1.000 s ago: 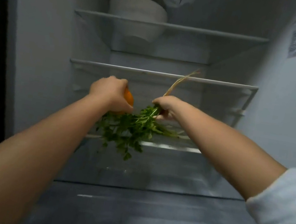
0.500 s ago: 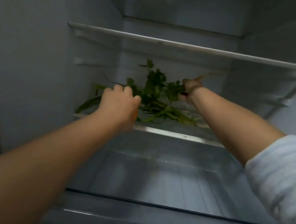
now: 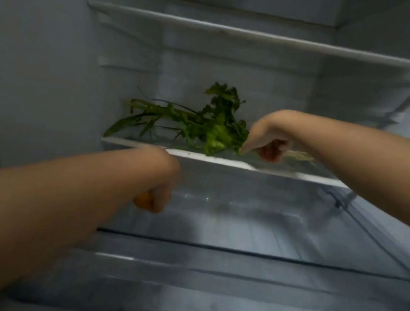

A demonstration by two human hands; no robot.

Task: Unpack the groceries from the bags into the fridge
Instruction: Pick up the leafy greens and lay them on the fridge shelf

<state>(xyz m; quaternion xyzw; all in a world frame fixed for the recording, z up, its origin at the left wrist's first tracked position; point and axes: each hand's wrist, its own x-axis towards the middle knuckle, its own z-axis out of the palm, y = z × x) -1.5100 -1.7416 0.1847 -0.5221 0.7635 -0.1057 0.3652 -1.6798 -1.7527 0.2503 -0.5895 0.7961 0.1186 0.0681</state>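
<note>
Fingers (image 3: pixel 270 151) of the right hand (image 3: pixel 265 138) curl at the stem end of the herb bunch (image 3: pixel 202 128), which lies on the glass shelf (image 3: pixel 302 175) deep inside the fridge (image 3: pixel 41 48); whether they grip the stems is unclear. Nearer and lower, the left hand (image 3: pixel 161 180) grasps an orange thing (image 3: pixel 143 201), mostly hidden. Motion blur smears both arms.

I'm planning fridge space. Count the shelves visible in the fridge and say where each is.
2. An upper shelf spans the fridge, with nothing visible on it; a lower shelf beneath it holds the leafy greens. Any shelves higher up lie outside the frame.
</note>
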